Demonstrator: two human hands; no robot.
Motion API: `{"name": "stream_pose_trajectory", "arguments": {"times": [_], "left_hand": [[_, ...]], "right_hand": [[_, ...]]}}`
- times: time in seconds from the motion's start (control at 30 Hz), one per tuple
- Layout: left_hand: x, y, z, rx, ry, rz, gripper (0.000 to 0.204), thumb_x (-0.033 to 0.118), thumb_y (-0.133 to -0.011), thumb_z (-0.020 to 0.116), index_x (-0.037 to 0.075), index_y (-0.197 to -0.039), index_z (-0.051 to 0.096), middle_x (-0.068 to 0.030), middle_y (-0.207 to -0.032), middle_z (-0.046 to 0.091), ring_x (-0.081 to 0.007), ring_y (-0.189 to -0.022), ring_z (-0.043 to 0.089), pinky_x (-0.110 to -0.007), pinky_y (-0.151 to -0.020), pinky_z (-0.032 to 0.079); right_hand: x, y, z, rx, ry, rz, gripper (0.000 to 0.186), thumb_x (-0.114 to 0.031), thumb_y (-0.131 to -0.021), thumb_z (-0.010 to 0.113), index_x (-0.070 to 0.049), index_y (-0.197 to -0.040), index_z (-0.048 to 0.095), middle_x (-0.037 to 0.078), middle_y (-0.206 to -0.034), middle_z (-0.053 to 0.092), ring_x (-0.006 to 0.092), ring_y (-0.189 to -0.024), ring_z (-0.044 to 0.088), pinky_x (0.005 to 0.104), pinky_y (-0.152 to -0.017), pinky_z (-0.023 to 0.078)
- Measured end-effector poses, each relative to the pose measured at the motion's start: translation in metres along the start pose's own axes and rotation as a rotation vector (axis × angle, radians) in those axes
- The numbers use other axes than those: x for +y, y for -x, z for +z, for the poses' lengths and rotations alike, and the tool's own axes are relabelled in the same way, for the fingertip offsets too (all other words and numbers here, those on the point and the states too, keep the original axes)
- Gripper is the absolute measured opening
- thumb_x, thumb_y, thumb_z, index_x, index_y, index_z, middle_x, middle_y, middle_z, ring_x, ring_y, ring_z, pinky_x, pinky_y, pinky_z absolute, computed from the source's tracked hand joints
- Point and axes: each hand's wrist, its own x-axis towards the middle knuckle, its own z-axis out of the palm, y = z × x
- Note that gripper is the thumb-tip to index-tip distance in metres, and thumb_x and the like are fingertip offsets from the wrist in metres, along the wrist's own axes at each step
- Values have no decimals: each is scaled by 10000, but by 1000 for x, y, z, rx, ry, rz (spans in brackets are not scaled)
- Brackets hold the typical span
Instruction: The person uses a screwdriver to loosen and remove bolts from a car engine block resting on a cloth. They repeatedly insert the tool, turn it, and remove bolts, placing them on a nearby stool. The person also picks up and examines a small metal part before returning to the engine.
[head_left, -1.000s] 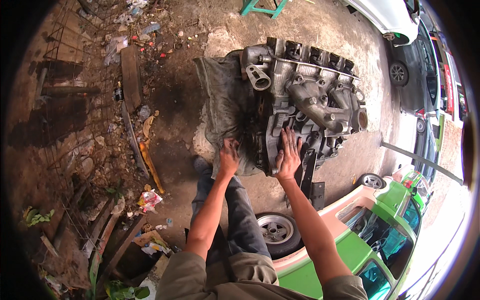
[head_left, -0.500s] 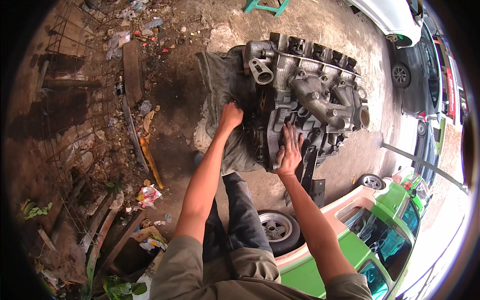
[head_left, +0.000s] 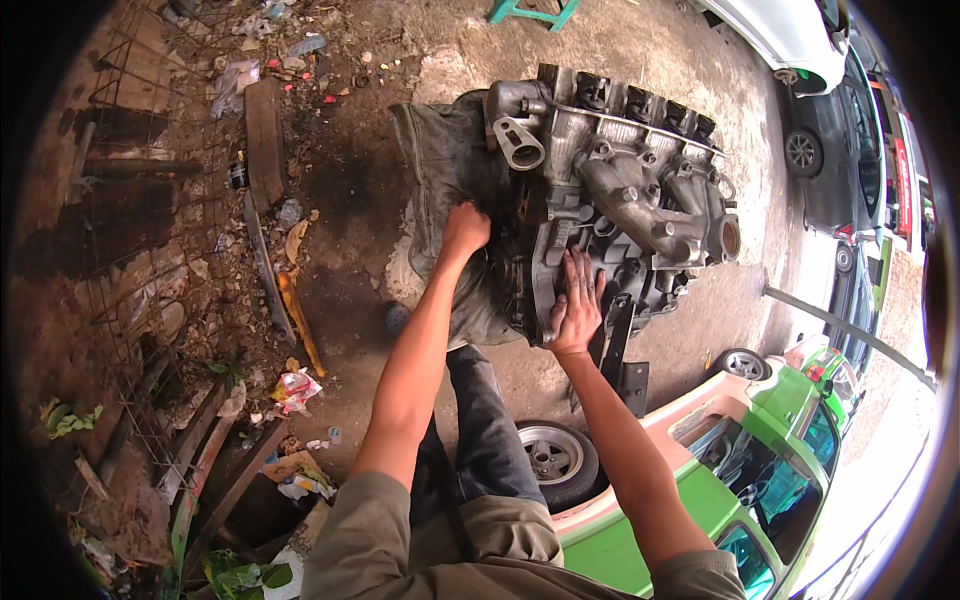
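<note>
A greasy metal engine with an intake manifold on its upper right side stands on the ground in front of me. Its left part meets a dark, dirty cloth. My left hand is closed in a fist over the cloth, close to the engine's near left face; whatever its fingers hold is hidden. Flat against the engine's near side lies my right hand, its blackened fingers stretched out and holding nothing. A dark metal bracket sticks out from the engine just right of that hand.
A loose wheel and a green car body stand near right. Rubbish, wood planks and wire mesh lie along the left. A green stool is at the far edge; parked cars stand far right.
My left hand has shifted slightly to the right, still closed. The engine's far left end looks very slightly shifted, while my right hand stays flat on its side.
</note>
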Motion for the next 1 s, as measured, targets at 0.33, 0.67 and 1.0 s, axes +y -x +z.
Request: {"name": "stream_pose_trajectory", "arguments": {"times": [0.33, 0.67, 1.0], "left_hand": [[13, 26, 5, 240, 266, -89, 219, 19, -851, 523, -160, -949, 602, -340, -811, 635, -492, -801, 632, -518, -704, 529], [24, 153, 66, 484, 270, 232, 259, 24, -934, 544, -52, -1180, 512, -292, -944, 620, -474, -836, 632, -503, -708, 528], [14, 144, 75, 448, 473, 21, 175, -40, -937, 543, -26, -1101, 485, -251, -884, 649, -422, -822, 674, -407, -681, 524]], "right_hand": [[0, -2, -2, 6, -6, -13, 604, -378, -1002, 225, -66, -1463, 461, 124, -1499, 478, 321, -1436, 383, 497, -1202, 170], [-2, -1, -1, 17, -1, -19, 606, -362, -993, 226, -57, -1457, 469, 128, -1491, 486, 324, -1431, 390, 497, -1197, 179], [1, -2, -4, -56, -9, -7, 657, -231, -861, 359, -63, -1495, 406, 127, -1531, 432, 312, -1460, 339, 510, -1218, 127]]}}
